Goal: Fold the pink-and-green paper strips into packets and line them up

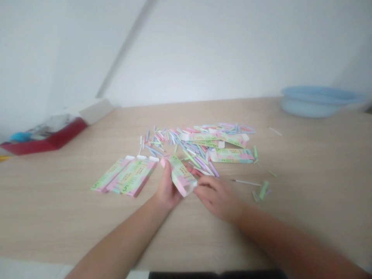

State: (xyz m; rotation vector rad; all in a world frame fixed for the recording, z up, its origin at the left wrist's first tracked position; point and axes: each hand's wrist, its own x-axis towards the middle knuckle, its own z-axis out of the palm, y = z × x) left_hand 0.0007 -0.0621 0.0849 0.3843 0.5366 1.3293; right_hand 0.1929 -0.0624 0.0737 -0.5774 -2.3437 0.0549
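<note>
my left hand grasps a pastel cardboard carton, tilted up to steady it — right hand at its end, can't tell if gripping — near loose paper sticks.

Two hands: left hand and right hand. One printed carton between them. Three flat cartons left of the left hand; three more cartons beyond the right hand. Pastel sticks, too many to count, beyond both hands. One blue basin far beyond the right hand; one red tray far beyond the left hand.
</note>
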